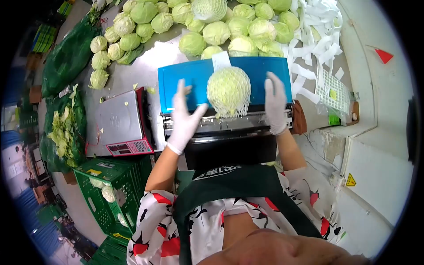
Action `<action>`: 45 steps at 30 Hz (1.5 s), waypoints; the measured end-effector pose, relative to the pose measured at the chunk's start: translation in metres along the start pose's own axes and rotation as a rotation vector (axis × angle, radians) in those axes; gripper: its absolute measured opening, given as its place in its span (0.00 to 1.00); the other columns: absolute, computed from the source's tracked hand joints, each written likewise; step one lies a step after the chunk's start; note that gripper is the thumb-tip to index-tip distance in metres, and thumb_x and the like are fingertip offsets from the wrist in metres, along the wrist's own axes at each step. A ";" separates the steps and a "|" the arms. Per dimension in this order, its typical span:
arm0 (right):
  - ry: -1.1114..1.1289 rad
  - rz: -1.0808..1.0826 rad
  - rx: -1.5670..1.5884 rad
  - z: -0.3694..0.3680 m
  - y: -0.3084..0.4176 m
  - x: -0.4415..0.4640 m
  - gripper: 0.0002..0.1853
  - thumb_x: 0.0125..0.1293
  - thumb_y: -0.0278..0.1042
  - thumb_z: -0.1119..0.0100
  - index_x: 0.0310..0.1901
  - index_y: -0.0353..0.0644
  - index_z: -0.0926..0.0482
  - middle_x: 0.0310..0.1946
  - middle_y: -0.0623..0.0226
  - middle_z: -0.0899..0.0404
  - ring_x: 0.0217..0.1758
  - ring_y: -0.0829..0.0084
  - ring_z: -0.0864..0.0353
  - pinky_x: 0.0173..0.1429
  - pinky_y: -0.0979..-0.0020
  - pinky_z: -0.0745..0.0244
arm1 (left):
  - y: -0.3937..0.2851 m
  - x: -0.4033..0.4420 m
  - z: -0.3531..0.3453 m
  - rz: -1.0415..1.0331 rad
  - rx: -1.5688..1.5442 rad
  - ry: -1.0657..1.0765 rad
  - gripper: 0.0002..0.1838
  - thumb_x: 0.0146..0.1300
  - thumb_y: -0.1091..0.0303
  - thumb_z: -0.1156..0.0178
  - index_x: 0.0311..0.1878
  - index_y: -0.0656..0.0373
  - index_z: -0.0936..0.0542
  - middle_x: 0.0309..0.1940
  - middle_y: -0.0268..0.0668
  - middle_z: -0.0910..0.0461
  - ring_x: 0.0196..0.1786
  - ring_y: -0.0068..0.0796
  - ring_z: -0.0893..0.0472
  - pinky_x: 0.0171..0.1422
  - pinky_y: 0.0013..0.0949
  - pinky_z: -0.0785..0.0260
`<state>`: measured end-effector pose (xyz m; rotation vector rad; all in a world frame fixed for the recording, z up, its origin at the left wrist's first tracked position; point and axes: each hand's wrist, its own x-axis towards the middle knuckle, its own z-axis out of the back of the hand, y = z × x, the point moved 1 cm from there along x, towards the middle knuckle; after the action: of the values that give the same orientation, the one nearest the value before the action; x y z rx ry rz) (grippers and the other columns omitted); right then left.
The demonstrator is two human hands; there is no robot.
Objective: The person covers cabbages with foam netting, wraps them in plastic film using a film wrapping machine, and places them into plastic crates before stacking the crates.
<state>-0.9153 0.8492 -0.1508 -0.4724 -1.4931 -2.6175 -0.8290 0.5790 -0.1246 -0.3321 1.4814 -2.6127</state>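
A pale green cabbage [228, 89] in a white foam net sits on the blue-topped machine [182, 84], in the middle of its top. To its left, my left hand [183, 118], in a white glove, is held apart from it with the thumb and fingers spread. On the other side my right hand [275, 105], gloved too, has its fingers stretched out and touches no cabbage. A white strip [221, 60] lies behind the cabbage on the blue top. The machine's metal front bar [227, 123] runs between my hands.
Many cabbages [216, 33] are piled at the back. White foam nets [316, 39] heap up at the right. A scale [121, 121] stands at the left, above a green crate [99, 185] with wrapped cabbages inside. Green mesh sacks [70, 57] lie farther left.
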 end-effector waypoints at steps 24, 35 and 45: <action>0.598 0.125 0.204 0.096 0.094 0.042 0.43 0.54 0.41 0.24 0.69 0.29 0.31 0.66 0.47 0.27 0.71 0.52 0.30 0.77 0.60 0.42 | -0.040 0.015 0.072 -0.097 -0.279 0.235 0.76 0.38 0.44 0.17 0.81 0.64 0.59 0.80 0.55 0.53 0.82 0.50 0.50 0.83 0.49 0.57; 0.962 -0.124 0.428 -0.030 -0.001 0.030 0.54 0.52 0.45 0.19 0.74 0.32 0.41 0.68 0.57 0.29 0.69 0.70 0.29 0.74 0.68 0.36 | 0.030 0.053 -0.027 0.076 -0.393 0.547 0.58 0.48 0.56 0.19 0.78 0.63 0.45 0.68 0.50 0.29 0.70 0.40 0.28 0.76 0.39 0.37; 1.231 -0.942 0.394 0.082 0.043 -0.161 0.38 0.71 0.59 0.44 0.71 0.35 0.31 0.53 0.67 0.18 0.50 0.81 0.21 0.48 0.77 0.25 | -0.002 -0.146 -0.007 0.691 -0.670 1.041 0.42 0.71 0.47 0.40 0.78 0.60 0.45 0.66 0.43 0.27 0.63 0.31 0.23 0.62 0.34 0.24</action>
<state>-0.7351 0.8851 -0.1266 1.8613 -1.7092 -1.9759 -0.6890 0.6166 -0.1453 1.4184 2.1310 -1.6361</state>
